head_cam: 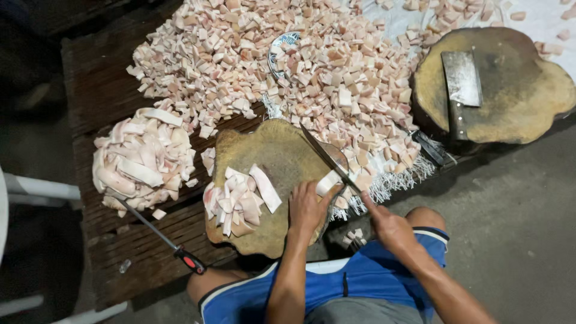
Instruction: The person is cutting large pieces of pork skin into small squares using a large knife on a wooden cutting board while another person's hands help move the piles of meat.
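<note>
My left hand (307, 207) rests on a round wooden chopping block (273, 157) and pinches a pale strip of pork fat (327, 182) at the block's right edge. My right hand (387, 225) grips the handle of a long knife (327, 157), whose blade slants up-left across the strip. A small heap of cut fat strips (239, 199) lies on the left of the block.
A big spread of diced pork pieces (288, 66) covers the low wooden table (99, 90). A mound of uncut fat slabs (141, 159) sits left, a sharpening steel (165, 239) below it. A second block (510, 90) with a cleaver (462, 87) is at the right. A patterned bowl (282, 48) is half buried.
</note>
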